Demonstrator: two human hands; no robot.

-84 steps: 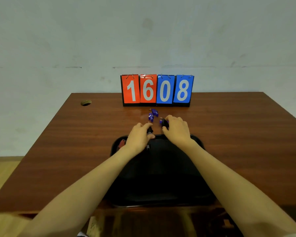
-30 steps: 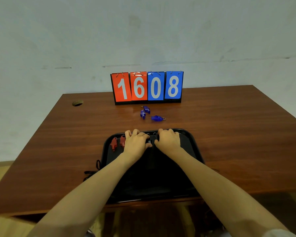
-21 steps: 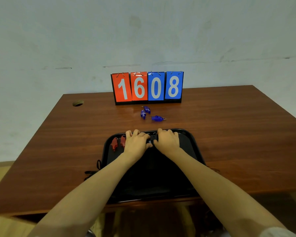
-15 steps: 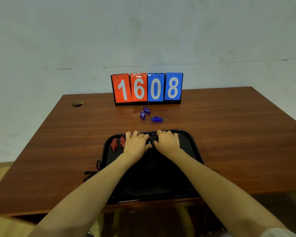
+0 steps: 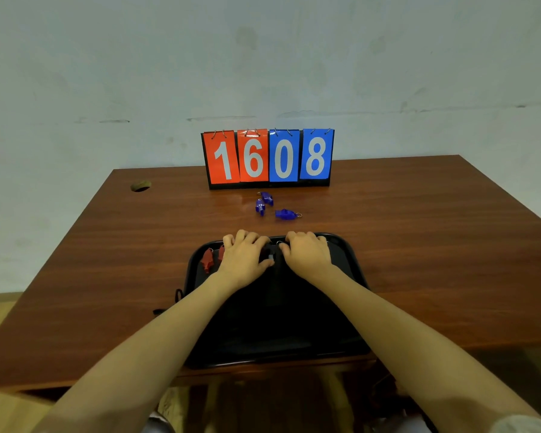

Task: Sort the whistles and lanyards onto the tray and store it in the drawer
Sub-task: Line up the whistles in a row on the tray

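Cable hole (image 5: 141,185) sits far left on the tabletop (image 5: 419,245). Black tray (image 5: 353,270) is at the near edge, centred in front of you; a black cord (image 5: 178,295) pokes out at its left side. Two red whistles (image 5: 207,260) lie in the tray's far-left corner, just beside your left hand (image 5: 243,257). Both hands rest palm-down at the tray's far rim, fingers curled, thumbs meeting over something small and dark (image 5: 270,256); can't tell what it is, or whether either hand actually grips it. Right hand (image 5: 306,254) is just right of centre. Three blue whistles (image 5: 265,202) lie loose on the tabletop between the tray and the scoreboard (image 5: 268,157) reading 1608.
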